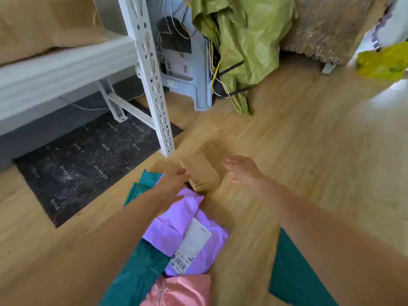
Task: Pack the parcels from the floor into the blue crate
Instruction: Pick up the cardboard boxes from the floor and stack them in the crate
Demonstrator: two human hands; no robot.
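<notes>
Left grip [174,184] and right grip [242,171], fingers spread and empty, flank brown box [199,173] on floor [287,140]; contact unclear through blur.

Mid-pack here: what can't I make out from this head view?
1. Blue crate: nowhere in the head view.
2. Left hand and cardboard box: motion blur hides whether fingers touch it.
3. Label on the purple mailer: print too small and blurred to read.
4. Pink mailer: cut off by the bottom edge.
</notes>
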